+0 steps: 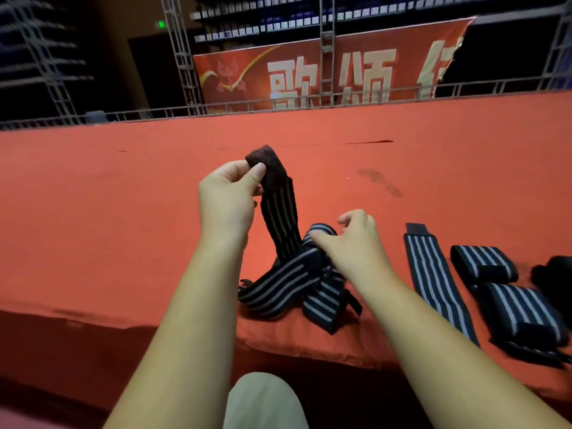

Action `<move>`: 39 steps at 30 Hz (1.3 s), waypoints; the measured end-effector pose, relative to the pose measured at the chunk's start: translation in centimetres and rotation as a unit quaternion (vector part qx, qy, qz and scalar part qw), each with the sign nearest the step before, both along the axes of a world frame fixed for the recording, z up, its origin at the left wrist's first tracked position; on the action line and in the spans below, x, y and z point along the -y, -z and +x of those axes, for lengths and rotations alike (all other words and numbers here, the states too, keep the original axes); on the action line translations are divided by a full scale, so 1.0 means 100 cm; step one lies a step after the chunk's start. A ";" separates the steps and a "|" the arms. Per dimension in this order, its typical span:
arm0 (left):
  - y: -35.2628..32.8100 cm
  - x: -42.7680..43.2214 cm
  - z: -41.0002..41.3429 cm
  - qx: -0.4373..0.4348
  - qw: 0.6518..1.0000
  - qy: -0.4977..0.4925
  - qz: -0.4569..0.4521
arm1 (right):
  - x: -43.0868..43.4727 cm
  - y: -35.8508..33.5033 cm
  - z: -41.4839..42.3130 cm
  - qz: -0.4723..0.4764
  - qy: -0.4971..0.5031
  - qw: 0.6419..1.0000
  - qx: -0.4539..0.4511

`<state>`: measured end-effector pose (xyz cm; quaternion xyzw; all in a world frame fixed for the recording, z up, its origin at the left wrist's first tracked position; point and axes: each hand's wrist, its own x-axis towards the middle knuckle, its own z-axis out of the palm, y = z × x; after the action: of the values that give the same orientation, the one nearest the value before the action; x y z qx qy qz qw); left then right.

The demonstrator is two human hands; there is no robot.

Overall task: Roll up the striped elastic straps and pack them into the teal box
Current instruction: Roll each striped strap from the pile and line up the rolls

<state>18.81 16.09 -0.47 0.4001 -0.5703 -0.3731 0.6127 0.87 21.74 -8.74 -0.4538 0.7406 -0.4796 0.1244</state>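
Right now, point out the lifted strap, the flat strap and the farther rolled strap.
lifted strap [280,212]: head view, striped stretch below its dark end.
flat strap [433,280]: head view, middle of its striped length.
farther rolled strap [479,259]: head view, striped top of the roll.

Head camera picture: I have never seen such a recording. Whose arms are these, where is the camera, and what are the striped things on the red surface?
There is no machine: these are a person's two bare arms. The camera sits on the person's head and looks forward and down. The left hand pinches the dark end of one striped strap and holds it up. The right hand reaches onto a tangled heap of straps; whether it grips is unclear. Further right, on the red cloth, lie one flat strap and two rolled straps. No teal box is in view.
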 end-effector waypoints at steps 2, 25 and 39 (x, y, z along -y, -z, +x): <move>-0.015 -0.002 -0.002 0.004 1.000 0.013 -0.017 | -0.003 -0.027 0.001 -0.030 -0.071 0.997 -0.018; 0.063 0.025 -0.019 0.265 0.952 0.083 0.129 | 0.028 -0.179 -0.016 -0.201 -0.126 0.945 0.225; -0.019 0.044 -0.029 0.051 0.998 0.038 -0.008 | 0.003 -0.195 -0.040 -0.252 -0.118 0.937 0.213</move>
<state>15.92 11.71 1.46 0.3916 -0.6190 -0.3705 0.5712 -3.10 21.48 10.79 -0.4415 0.4932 -0.7177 0.2160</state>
